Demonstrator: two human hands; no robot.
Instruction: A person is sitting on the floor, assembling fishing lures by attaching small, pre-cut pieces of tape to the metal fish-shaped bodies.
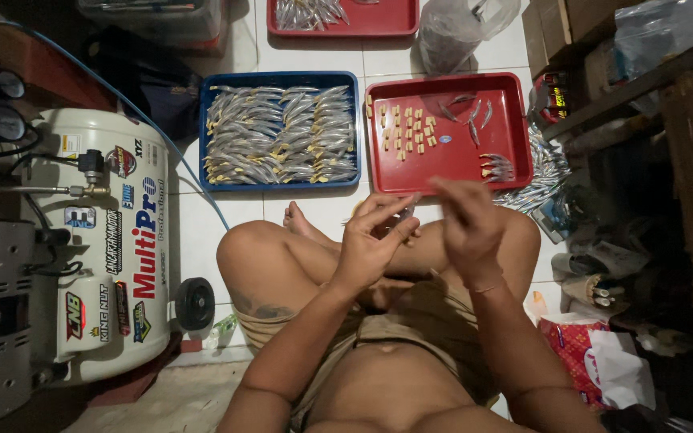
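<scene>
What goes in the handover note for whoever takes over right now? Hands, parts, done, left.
Left hand: pinching a small silvery lure body over the lap.
Right hand: fingers bunched just beside it; what it holds is too small to tell.
Blue tray: packed with silvery lure bodies, yellow bits among them.
Red tray: rows of small yellow pieces, a few bodies at the right.
Done: cannot tell which pile is finished.
Left: the body in hand.

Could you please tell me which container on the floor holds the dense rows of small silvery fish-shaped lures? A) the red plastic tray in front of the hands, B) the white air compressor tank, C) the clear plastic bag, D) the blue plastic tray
D: the rectangular blue plastic tray is packed with rows of small silvery fish-shaped lures, while the red plastic tray beside it holds mostly small yellow pieces and only a few lures.
</scene>
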